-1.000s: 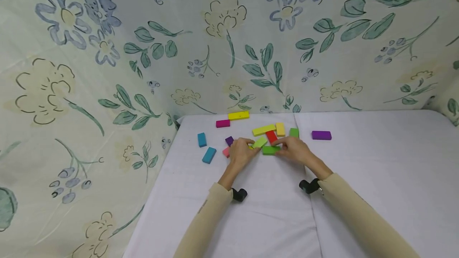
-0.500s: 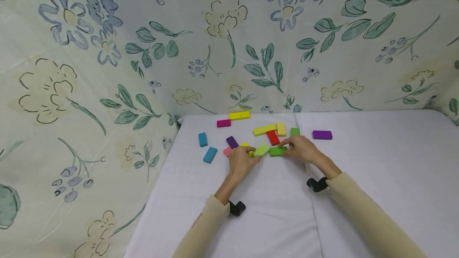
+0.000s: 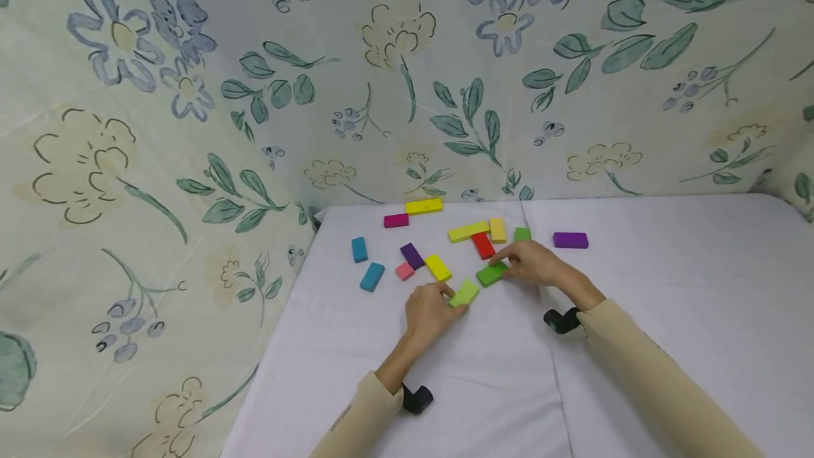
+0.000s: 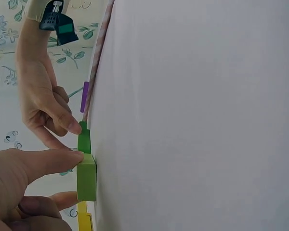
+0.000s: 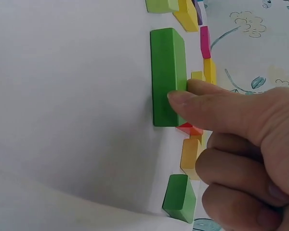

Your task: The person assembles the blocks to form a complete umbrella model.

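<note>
My left hand (image 3: pixel 431 313) pinches a light green block (image 3: pixel 466 293) between thumb and finger, low over the white cloth. In the left wrist view that light green block (image 4: pixel 86 179) stands between thumb and fingertip. To its upper right, my right hand (image 3: pixel 531 263) holds a darker green block (image 3: pixel 492 274) at its right end. The right wrist view has the thumb on one long side of this green block (image 5: pixel 164 77), with the index finger behind it and the other fingers curled. A yellow block (image 3: pixel 437 268) lies just beyond the light green one.
Behind the hands lie a red block (image 3: pixel 483 245), a long yellow block (image 3: pixel 468 231), a pale orange block (image 3: pixel 497 230) and another green block (image 3: pixel 522 234). A purple block (image 3: pixel 570 240) is off right. Blue, pink, dark purple and magenta blocks (image 3: pixel 396 220) lie left. A floral curtain (image 3: pixel 407 76) hangs behind.
The left hand has drawn the light green block toward the person, uncovering the yellow block. The right hand has shifted the green block slightly right and turned it at an angle.
</note>
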Tool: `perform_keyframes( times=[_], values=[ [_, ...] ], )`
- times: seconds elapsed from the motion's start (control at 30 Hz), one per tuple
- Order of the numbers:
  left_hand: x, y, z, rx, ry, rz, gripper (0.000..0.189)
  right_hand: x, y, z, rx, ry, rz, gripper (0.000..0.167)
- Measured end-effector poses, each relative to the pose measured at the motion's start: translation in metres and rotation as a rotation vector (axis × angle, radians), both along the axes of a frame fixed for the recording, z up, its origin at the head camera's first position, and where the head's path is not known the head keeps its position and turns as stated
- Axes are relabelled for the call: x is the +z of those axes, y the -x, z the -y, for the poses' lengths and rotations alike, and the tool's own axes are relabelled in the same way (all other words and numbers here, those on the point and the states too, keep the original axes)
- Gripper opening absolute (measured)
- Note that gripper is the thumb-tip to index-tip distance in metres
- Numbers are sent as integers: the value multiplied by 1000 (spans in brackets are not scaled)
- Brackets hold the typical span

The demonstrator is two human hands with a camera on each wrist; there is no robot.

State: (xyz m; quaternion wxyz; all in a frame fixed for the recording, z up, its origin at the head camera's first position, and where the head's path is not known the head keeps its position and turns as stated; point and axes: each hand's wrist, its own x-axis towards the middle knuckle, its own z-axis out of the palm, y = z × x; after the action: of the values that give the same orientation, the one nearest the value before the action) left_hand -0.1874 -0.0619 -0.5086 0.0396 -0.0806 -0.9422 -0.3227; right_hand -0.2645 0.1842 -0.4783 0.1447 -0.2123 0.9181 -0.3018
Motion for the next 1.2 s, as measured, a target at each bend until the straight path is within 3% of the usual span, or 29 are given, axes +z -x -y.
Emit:
perform_keyframes(
  times=[0.17,0.37,0.57,0.93,1.2],
  values=[
    [1,-10,-5,3,50,27,37,1,2,1,56,10,22,30],
    [4,-19,-9,-3,49,71,40,-2,4,-1,75,15,66,34],
    [6,-25,-10,-20,72,106,43,-5,5,1,95,0,26,34],
    [3,-23,-6,-131,37,119,32,-3,-5,4,-36,-70,-66,28],
    [2,-17,5,-237,-36,94,40,-6,-12,5,-128,-118,-85,36]
  ],
)
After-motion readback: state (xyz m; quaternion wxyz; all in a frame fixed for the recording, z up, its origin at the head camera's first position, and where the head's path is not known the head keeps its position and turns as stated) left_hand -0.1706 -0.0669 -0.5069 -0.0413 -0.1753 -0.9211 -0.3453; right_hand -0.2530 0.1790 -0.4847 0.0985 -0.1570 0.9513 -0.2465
